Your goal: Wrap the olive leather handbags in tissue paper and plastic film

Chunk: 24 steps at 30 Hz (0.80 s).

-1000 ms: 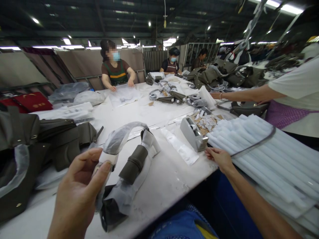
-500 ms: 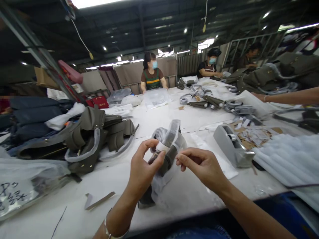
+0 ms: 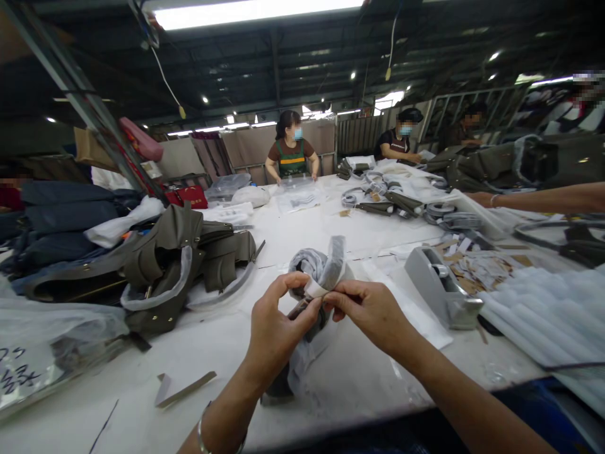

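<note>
In front of me is a coiled grey strap [image 3: 307, 258] in thin, cloudy wrapping, with a white band [image 3: 317, 289] around it. My left hand [image 3: 280, 325] is closed on this bundle, thumb and fingers gripping it from the left. At the band's lower edge, my right hand [image 3: 371, 312] is pinched, its fingertips meeting my left thumb. Whatever small piece sits between them is hidden. Below my hands, a dark end of the bundle [image 3: 278, 384] hangs down to the table in its wrapping.
Dark olive bags [image 3: 165, 265] are piled on the left of the white table [image 3: 203, 340]. A grey tape dispenser [image 3: 432, 284] stands to the right, beside paper scraps [image 3: 477, 268] and white padded sheets [image 3: 548, 309]. Across the table, a masked person [image 3: 290, 151] handles clear plastic.
My right hand has moved left from beside the bundle to the white band, where it now meets my left thumb. The person opposite has shifted the clear plastic.
</note>
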Tool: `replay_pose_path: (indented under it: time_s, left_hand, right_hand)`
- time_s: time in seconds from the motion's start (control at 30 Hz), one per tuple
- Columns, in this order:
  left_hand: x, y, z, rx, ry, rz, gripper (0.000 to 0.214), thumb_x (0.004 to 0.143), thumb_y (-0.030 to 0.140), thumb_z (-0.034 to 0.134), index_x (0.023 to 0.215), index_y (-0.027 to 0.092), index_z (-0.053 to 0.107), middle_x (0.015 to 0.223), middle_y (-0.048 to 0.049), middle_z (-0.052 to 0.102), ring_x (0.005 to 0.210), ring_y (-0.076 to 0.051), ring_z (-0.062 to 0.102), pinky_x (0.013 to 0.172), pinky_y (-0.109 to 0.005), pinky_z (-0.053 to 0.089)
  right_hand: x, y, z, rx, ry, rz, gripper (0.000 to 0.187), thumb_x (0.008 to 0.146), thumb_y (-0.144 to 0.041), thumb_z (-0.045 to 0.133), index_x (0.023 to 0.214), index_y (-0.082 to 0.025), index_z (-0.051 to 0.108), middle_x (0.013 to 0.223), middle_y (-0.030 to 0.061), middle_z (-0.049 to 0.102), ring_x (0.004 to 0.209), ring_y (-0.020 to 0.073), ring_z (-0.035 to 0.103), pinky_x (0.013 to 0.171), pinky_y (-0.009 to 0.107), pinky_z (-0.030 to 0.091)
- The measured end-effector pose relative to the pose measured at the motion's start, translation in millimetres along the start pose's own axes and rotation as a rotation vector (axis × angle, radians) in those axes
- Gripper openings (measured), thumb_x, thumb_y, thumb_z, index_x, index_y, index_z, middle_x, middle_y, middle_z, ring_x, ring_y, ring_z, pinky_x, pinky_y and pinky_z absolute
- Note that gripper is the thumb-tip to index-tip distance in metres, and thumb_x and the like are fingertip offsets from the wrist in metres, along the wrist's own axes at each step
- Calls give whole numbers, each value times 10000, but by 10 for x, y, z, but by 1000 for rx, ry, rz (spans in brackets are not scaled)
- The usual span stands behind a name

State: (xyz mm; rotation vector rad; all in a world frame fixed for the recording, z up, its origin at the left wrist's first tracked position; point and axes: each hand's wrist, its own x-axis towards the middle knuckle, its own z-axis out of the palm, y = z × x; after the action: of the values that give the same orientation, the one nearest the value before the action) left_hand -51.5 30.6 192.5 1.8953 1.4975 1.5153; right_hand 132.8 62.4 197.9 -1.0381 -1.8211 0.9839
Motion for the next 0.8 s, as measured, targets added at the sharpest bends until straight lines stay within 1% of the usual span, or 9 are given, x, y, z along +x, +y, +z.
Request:
replay_pose_path:
  time_s: [0.07,0.17,0.3,0.33,0.4,0.5,0.7,0.77,0.8]
  left_hand:
    - [-3,-2,6,7,-4,-14,250,772,220,726,1008,246,648,1029,7,697,999,-171,642,904,-283,482]
    - [-13,-15,10,32,-15,-23,244,783,264,728,1012,249,646,1040,3,698,1005,-182,645,898,-290,486]
    - [-41,-29,17,43,-34,-46,274,790,349,736,1029,250,644,1051,-8,700,1018,-207,650,900,-308,489]
    - [-56,-24,22,35,-52,-50,278,791,366,735,1030,254,644,1049,-6,701,1017,-210,654,904,-311,489]
    - [-95,-9,33,31,-83,-52,281,791,393,731,1026,264,647,1050,2,705,1021,-214,660,912,-313,487]
    - [-151,-5,44,78,-77,-55,314,776,443,735,1031,278,652,1059,6,711,1028,-230,666,895,-319,491]
    - [-132,-144,18,129,-59,-86,430,747,531,734,1074,264,655,1092,-32,713,1077,-281,659,935,-384,500]
    - [-112,-180,-2,106,-44,-92,427,757,522,732,1081,254,655,1110,-43,709,1081,-279,658,953,-389,506]
    - [-105,-190,-11,91,-34,-94,421,766,509,730,1089,251,652,1119,-46,706,1082,-274,659,956,-384,512]
  right_hand:
    - [-10,15,-3,-13,-14,-49,182,904,-200,589,813,-218,745,685,-13,720,651,143,679,633,229,510]
    - [-20,27,15,-28,5,-101,263,868,-67,523,919,-219,732,749,-8,726,708,151,691,672,244,524]
    - [1,61,73,162,-4,-96,411,809,13,473,1083,-209,684,877,0,736,742,147,688,692,250,543]
    - [9,76,88,186,11,-98,401,800,10,485,1069,-204,692,882,0,736,742,148,683,692,250,540]
    - [24,103,112,171,56,-96,321,781,-8,526,951,-187,730,830,-4,733,726,153,667,672,243,521]
    - [46,116,134,111,80,-92,234,766,-39,560,801,-167,752,760,-5,722,701,154,643,631,230,485]
    - [108,114,128,-69,92,-106,232,758,-70,595,876,-169,769,823,27,745,751,184,649,673,265,475]
    - [97,124,104,20,74,-104,240,801,-98,597,934,-196,772,887,29,753,820,198,663,759,299,500]
    - [80,125,93,133,47,-101,233,837,-136,603,981,-214,768,936,26,754,875,204,669,827,321,508]
